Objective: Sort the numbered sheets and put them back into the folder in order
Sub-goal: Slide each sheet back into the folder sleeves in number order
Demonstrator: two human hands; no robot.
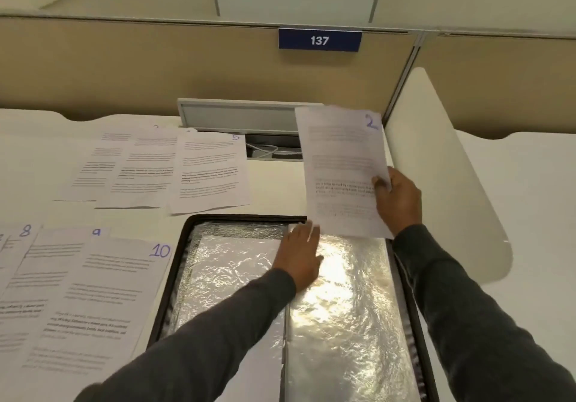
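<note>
Sheet numbered 2 (339, 167), right of centre, being pinched by right hand (397, 199); left hand (300, 255) lying flat, fingers straight, on folder (349, 323) below.

Only printed thing I can actually read is the white 137 on the blue plate (320, 40) on the partition (187, 67) at the back. Everything else is blue handwritten numbers in the sheets' top right corners: 2 on the raised sheet (339, 164) pinched in the right hand (397, 199), 5 on the far-row sheet (212, 174), and 8, 9, 10 on the left sheet (21, 245), middle sheet (53, 264) and near sheet (103, 302) by the front edge. The printed paragraphs are all too blurry to read, fwiw.
</note>
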